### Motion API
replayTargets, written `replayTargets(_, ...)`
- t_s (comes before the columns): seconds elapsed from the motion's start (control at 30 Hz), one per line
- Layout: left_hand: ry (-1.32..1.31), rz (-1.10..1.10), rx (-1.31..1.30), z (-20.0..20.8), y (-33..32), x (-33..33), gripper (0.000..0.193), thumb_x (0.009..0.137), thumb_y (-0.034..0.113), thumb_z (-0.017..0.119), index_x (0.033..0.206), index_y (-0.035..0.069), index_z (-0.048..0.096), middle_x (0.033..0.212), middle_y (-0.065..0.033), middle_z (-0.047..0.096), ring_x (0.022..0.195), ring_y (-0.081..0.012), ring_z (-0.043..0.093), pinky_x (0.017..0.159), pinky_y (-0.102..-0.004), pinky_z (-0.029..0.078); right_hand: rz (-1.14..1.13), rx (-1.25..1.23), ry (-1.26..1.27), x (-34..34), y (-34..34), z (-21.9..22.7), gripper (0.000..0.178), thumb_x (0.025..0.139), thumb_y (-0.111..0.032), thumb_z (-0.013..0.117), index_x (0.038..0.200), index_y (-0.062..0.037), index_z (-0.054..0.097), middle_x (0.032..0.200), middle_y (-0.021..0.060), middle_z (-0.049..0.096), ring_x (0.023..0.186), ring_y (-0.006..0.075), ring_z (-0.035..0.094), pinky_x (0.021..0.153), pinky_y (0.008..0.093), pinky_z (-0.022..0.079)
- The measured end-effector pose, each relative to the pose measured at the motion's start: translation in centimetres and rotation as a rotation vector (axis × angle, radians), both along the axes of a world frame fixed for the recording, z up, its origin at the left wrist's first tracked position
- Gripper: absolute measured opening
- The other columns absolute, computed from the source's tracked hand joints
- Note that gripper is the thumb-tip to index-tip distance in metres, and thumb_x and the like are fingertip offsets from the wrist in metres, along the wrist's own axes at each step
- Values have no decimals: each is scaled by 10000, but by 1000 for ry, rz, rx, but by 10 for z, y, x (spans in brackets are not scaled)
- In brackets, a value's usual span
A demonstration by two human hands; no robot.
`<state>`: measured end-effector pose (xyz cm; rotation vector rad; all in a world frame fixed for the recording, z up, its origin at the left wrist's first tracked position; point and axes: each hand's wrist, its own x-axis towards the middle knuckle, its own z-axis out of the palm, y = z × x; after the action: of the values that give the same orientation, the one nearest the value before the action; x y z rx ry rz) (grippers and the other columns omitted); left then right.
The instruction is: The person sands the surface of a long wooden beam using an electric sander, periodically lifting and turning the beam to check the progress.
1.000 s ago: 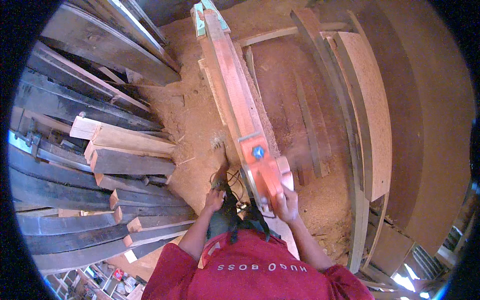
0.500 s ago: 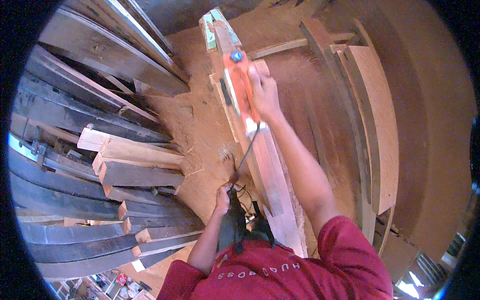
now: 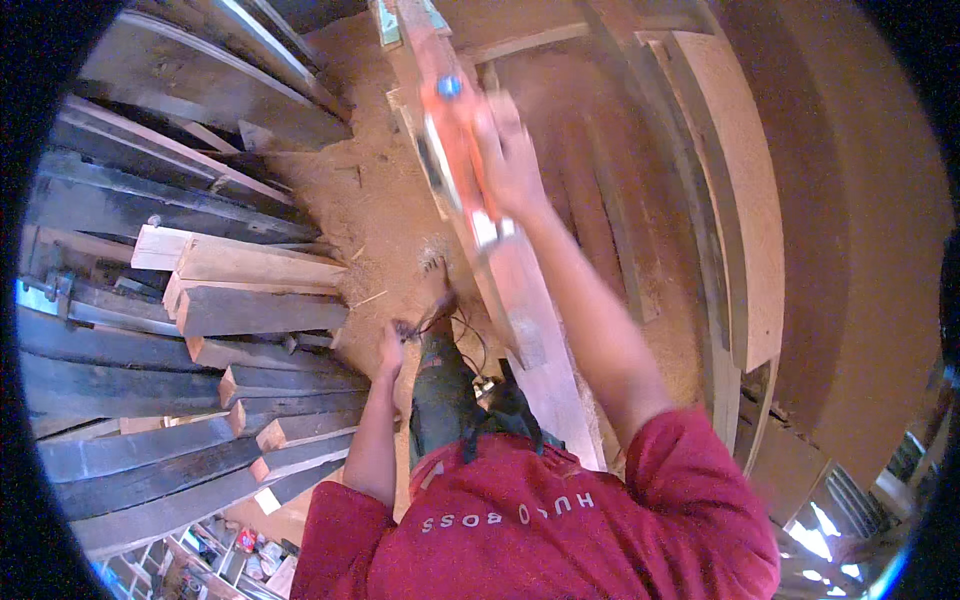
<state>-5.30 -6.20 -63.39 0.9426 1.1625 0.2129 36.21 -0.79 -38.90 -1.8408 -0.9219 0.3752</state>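
An orange electric planer (image 3: 458,150) with a blue front knob rests on a long wooden plank (image 3: 530,300), blurred by motion. My right hand (image 3: 512,165) is wrapped round its rear handle, arm stretched forward. Lower and to the left, my left hand (image 3: 390,350) is closed on a dark power cord (image 3: 440,312), off the plank's left side. The cord loops down beside my leg; where it joins the planer is not clear. The planer's sole is hidden against the wood.
Dark timber beams (image 3: 260,318) with pale cut ends are stacked on the left. More boards (image 3: 735,190) lie along the right. Sawdust covers the floor (image 3: 385,220), and my bare foot (image 3: 435,270) stands left of the plank. Pale green pieces (image 3: 388,25) sit at the plank's far end.
The whole view has shifted, moving the scene up and left. My left hand has moved left and forward, away from my body, with the cord. My right hand still grips the planer.
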Motion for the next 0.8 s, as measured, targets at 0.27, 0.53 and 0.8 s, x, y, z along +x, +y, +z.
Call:
replayTargets(0.27,193,-805,13,24,-75,-23,437,993,284,373,817,-9,645,845,-191,714,850,-256,703,763,-401,529,11,-279,473,-155,-330,37,653,1018,-551,430,1170,54,626,638,25,576,590,108,577,532,297,454)
replayTargets(0.53,300,-659,265,43,-59,-5,388,996,287,377,1079,-2,623,951,-205,704,908,-328,691,814,-465,543,-38,-11,237,-81,-156,26,535,1032,-390,491,1424,-27,500,620,82,584,528,168,567,578,363,494)
replayTargets(0.8,-122,25,-262,80,-2,59,501,980,411,381,1111,-11,617,995,-180,687,963,-318,673,898,-440,512,-45,18,77,21,58,14,506,1041,-441,468,909,32,591,691,155,556,679,250,568,642,394,454)
